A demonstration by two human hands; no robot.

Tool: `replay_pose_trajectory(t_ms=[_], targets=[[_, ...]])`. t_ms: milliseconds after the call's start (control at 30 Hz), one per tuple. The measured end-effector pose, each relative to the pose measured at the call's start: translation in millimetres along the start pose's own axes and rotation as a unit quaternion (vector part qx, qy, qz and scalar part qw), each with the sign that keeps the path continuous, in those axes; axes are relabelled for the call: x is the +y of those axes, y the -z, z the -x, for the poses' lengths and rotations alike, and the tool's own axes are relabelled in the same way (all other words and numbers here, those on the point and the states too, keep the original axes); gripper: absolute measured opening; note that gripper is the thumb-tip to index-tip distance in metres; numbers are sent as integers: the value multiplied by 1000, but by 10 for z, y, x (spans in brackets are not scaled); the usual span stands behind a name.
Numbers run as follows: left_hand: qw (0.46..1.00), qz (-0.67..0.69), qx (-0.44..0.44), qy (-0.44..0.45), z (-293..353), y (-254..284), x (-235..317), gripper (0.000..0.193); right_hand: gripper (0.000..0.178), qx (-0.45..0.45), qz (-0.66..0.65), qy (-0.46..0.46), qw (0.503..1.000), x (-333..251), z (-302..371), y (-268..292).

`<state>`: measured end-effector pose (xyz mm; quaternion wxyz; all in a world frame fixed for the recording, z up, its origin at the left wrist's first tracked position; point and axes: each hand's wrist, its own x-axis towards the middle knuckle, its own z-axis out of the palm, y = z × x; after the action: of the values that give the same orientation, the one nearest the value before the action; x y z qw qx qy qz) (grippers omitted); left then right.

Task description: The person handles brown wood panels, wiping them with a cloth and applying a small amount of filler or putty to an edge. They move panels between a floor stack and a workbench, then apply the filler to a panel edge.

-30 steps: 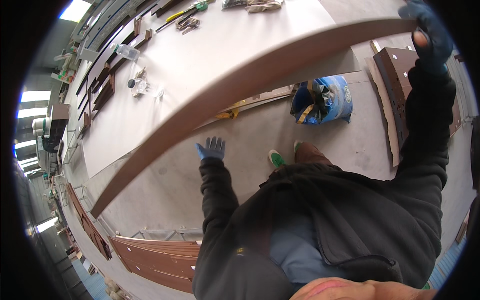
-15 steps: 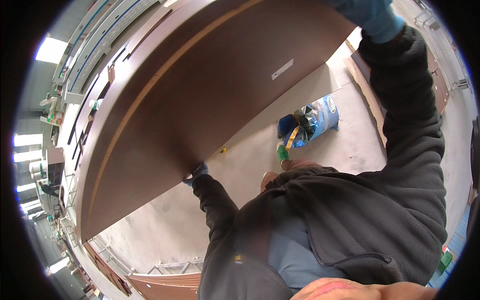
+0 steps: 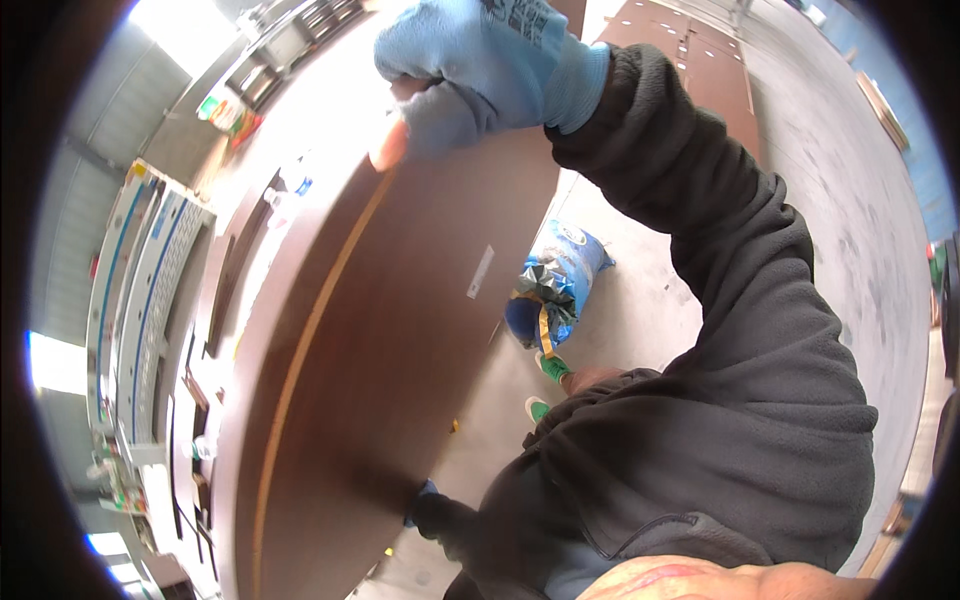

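Observation:
A large dark brown panel (image 3: 400,330) with a tan strip along one long edge and a small white label stands tilted in front of me. My left hand (image 3: 425,497), in a blue glove, grips its near lower edge, the fingers partly hidden. Up at the opposite edge, close to the camera, my right hand (image 3: 480,80) wears a light blue glove. Its fingers are curled, and a bare fingertip shows beside the strip. What these fingers hold, if anything, is hidden.
A blue bag (image 3: 575,270) with crumpled silvery lining lies on the floor near my green shoes (image 3: 550,367). Brown panels (image 3: 700,70) lie at the far right. Perforated white-and-blue racks (image 3: 150,300) stand on the left. A small yellow piece (image 3: 455,425) is near the panel's lower edge.
My right hand has moved left along the panel's upper edge, over its face. The view has turned, so the panel stands steeper, and the left hand appears lower.

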<state>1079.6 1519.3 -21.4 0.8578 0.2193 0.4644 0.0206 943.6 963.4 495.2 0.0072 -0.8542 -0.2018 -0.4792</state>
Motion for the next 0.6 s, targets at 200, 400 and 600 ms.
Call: replay_pose_trajectory(t_ms=[200,400,600], targets=[[962,-227,-137,-62,109,-603,565,56,67,-25,81,-145,986,-157,320,1235],[776,-417,-468,-67,948,-1325,69,54,51,-43,265,-328,906,-129,1358,2966],[714,-320,-498,374,2782,19,-2933,63,67,-139,394,-523,743,-549,3001,4926]])
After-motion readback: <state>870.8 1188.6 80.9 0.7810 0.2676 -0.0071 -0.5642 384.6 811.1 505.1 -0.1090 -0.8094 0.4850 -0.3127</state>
